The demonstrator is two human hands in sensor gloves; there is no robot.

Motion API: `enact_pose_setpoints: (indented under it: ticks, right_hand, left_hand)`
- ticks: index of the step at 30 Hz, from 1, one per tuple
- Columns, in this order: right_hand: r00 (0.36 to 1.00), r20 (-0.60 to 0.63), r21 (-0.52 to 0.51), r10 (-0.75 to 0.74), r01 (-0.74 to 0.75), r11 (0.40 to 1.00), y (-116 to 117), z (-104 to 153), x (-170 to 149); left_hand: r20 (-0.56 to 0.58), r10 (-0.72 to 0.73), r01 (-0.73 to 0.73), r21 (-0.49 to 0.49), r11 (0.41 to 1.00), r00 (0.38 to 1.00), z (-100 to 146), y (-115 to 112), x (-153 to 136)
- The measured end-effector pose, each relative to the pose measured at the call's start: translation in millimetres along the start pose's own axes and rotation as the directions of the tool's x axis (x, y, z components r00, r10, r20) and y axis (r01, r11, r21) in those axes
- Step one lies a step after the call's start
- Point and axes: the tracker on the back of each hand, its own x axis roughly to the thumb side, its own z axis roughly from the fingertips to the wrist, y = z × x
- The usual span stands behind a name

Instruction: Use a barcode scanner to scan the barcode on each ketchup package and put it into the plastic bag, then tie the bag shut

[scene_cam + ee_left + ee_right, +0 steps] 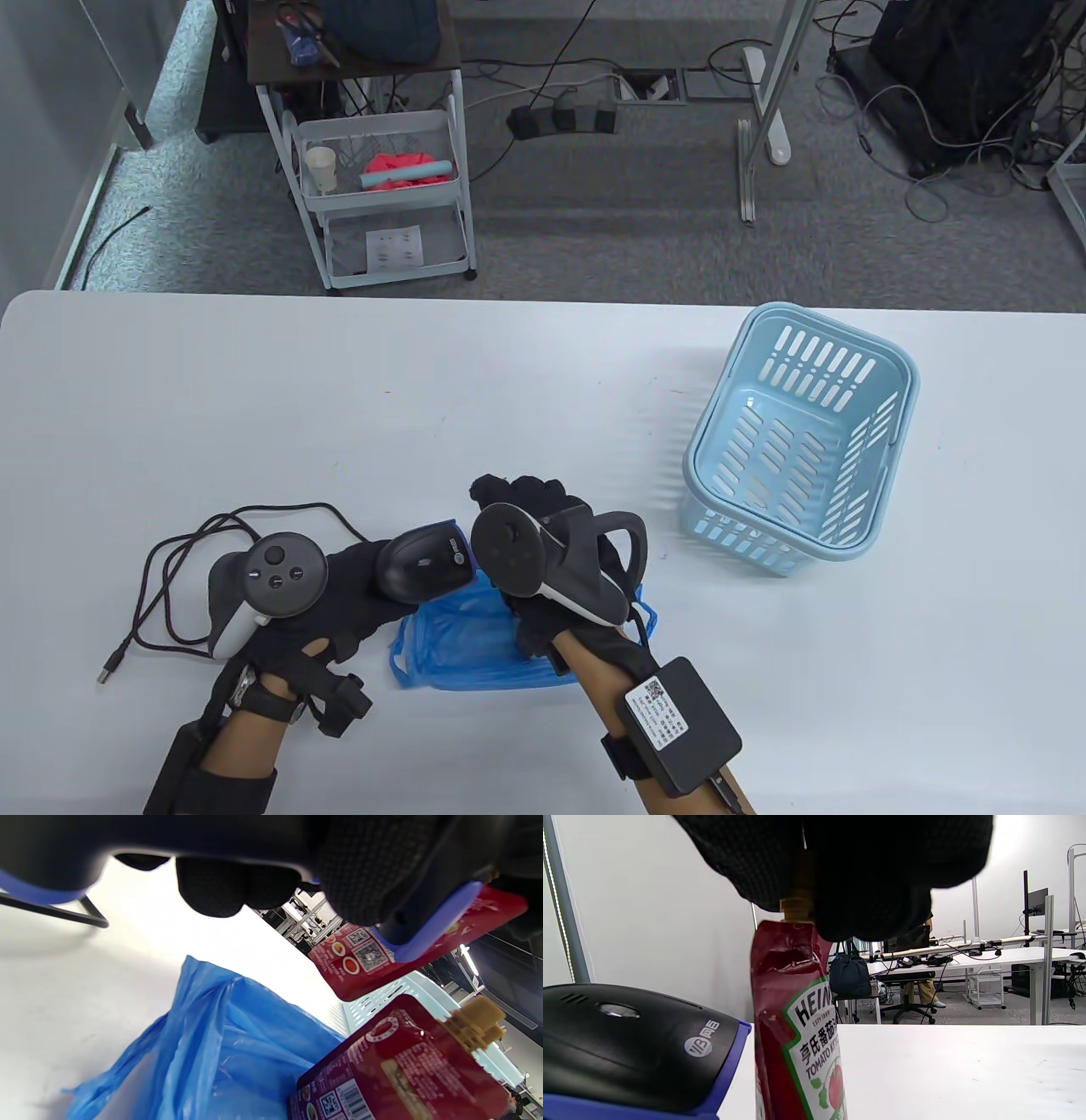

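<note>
Left hand (pixel 339 594): curled round the barcode scanner (pixel 424 564), head aimed toward the right hand, directly above the plastic bag's far-left corner.
Right hand (pixel 543 543): pinches the tan spout (pixel 796 906) of a hanging ketchup package (pixel 797 1027), just right of the scanner head, above the bag.
Ketchup package, held: red pouch, upright, label side toward the right wrist view, code side (pixel 369 957) toward the scanner.
2nd ketchup package (pixel 398 1065): lies against the blue plastic bag (pixel 458 645), tan cap up-right in the left wrist view; inside or on top, cannot tell.
Plastic bag: flat, crumpled on the white table (pixel 339 407), beneath both hands.
Scanner cable (pixel 170 586): looped left of the bag, plug end free.
Blue basket (pixel 899 373): well right of the bag.
</note>
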Motion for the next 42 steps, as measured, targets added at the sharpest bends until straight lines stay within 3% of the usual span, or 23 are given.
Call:
enact_pose_setpoints:
  ticks: [18,28,42]
  right_hand:
    - [1.000,0.007,0.021,0.011,-0.011,1.000,1.1,1.7,2.3]
    - [0.998,0.055,0.036,0.006,-0.008,0.999,2.7,10.7,8.6]
    - [0.979,0.185,0.190,0.081,-0.116,0.975,25.7,20.7,37.5]
  left_hand:
    - [-0.013,-0.009,0.009,-0.005,1.000,1.000,-0.5,-1.6,0.9]
    - [-0.097,-0.001,0.004,0.029,1.000,0.995,-1.2,2.6,-14.5]
    - [-0.140,0.003,0.001,0.025,1.000,0.990,-2.0,3.0,-24.4]
